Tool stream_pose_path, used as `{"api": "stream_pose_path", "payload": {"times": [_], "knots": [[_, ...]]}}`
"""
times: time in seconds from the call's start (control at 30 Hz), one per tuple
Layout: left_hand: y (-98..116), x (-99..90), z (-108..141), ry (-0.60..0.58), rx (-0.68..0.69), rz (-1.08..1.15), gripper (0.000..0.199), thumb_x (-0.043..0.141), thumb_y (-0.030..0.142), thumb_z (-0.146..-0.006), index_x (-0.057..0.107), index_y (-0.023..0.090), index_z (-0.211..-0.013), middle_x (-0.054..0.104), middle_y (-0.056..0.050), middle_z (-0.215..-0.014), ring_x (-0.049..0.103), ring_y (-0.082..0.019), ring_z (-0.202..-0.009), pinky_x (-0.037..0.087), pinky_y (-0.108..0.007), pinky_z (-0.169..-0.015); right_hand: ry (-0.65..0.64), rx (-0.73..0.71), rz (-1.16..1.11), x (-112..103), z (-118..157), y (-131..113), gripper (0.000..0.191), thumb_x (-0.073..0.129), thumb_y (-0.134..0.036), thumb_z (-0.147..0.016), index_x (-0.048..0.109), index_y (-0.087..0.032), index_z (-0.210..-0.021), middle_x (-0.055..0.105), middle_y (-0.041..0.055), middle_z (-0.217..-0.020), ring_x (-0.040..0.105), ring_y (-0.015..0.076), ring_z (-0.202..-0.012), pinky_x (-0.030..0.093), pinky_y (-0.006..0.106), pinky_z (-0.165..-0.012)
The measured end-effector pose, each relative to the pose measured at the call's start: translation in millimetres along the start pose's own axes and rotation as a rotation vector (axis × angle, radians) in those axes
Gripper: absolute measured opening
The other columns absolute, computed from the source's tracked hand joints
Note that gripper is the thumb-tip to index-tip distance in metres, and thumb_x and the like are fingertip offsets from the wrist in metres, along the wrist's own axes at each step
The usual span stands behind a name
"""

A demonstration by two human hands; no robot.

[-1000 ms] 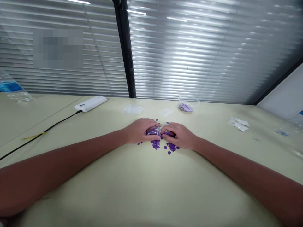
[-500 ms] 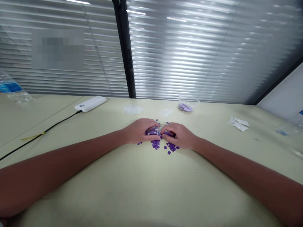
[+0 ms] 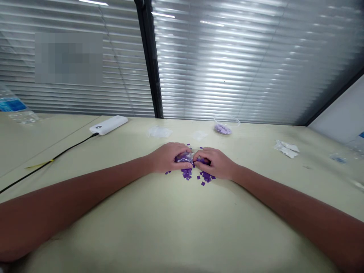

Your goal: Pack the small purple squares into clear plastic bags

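My left hand [image 3: 170,157] is closed round a small clear plastic bag [image 3: 185,157] with purple pieces inside, low over the table. Right beside it, my right hand [image 3: 214,162] has its fingers curled, the tips close to the bag's right end. Purple shows under its palm, but whether it grips pieces or the bag's edge is hidden. Loose purple square pieces [image 3: 206,176] lie scattered on the table below and between both hands, and a few lie just beyond them.
A clear round tub [image 3: 223,129] with pale purple pieces stands at the back. Flat clear bags [image 3: 159,132] lie to its left, white packets [image 3: 287,148] to its right. A white power bank [image 3: 109,125] with a black cable [image 3: 71,147] and a water bottle [image 3: 17,106] are at left.
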State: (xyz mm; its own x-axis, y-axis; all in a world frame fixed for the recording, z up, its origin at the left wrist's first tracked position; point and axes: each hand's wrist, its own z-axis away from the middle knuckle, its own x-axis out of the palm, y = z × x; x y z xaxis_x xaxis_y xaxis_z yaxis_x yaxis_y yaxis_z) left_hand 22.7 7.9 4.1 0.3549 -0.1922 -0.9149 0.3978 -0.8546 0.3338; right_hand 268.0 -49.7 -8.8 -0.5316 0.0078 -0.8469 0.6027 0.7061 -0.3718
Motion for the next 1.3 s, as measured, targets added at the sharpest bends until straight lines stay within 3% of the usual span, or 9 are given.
{"api": "stream_pose_path", "payload": {"times": [1.3], "knots": [[0.9,-1.0,-0.2,0.004,0.001,0.012,0.051,0.059,0.067,-0.093,0.067,0.023,-0.118,0.071,-0.005,-0.101,0.062,-0.022,-0.090,0.043,-0.032,-0.079,-0.006,0.012,-0.002,0.2,0.0,-0.1,0.006,0.062,-0.023,-0.096,0.068,-0.022,-0.100,0.068,-0.0002,-0.083,0.059,0.0148,-0.075,0.042,0.028,-0.072]]}}
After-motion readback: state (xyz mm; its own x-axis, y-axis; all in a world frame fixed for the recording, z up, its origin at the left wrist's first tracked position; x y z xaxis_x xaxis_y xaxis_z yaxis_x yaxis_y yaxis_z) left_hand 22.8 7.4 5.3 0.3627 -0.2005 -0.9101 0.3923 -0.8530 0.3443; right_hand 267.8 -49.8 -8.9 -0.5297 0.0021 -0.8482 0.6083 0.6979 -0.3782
